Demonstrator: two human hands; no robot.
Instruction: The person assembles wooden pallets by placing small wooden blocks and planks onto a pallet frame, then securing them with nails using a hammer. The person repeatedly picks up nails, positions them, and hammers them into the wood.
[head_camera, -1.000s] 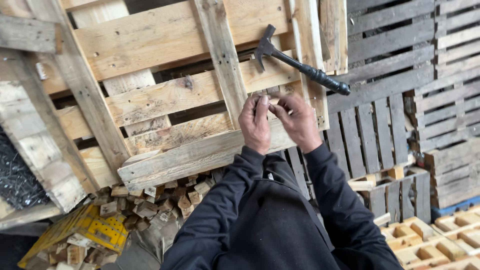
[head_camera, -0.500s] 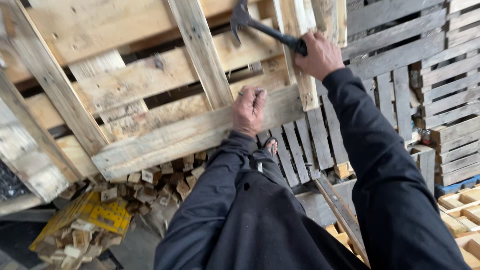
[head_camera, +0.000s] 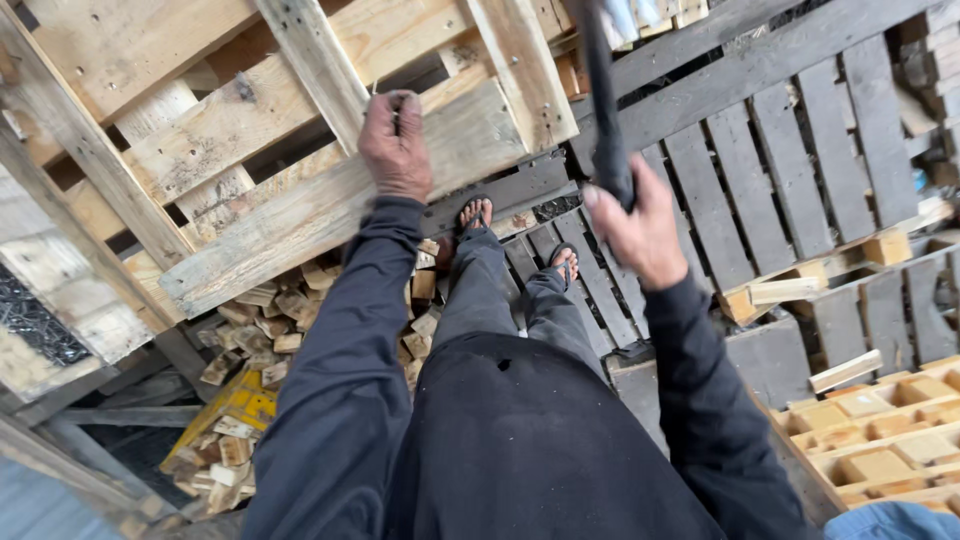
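Right hand (head_camera: 640, 235): fingers wrapped shut around the black handle of a hammer (head_camera: 603, 110). Handle's long axis runs from the fist up and slightly left, toward the top of the frame; the head is blurred at the frame's top edge and cannot be made out.

Left hand (head_camera: 398, 148): fingers pinched closed at the top of the hand, pressed against a pale wooden board (head_camera: 300, 215). A thin dark sliver shows between the fingertips, likely a nail (head_camera: 396, 108), but too small to confirm. Board belongs to a light-coloured pallet (head_camera: 130, 60) leaning tilted in front of the person.

Key relation: the pinch point lies to the left of the hammer hand and a little above it, the two hands near each other but apart. Left hand is on the board; right hand is off it, over the dark slats.

Edges: a cross board (head_camera: 520, 70) passes just right of the left hand, its lower corner between the two hands. Open air above and right of the pinch.

Outward: dark grey pallet (head_camera: 760, 170) underfoot, sandalled feet (head_camera: 565, 262) on its slats. Heap of small wooden blocks (head_camera: 265, 320) below the leaning pallet, left of the legs. Pale pallets (head_camera: 880, 440) at lower right.
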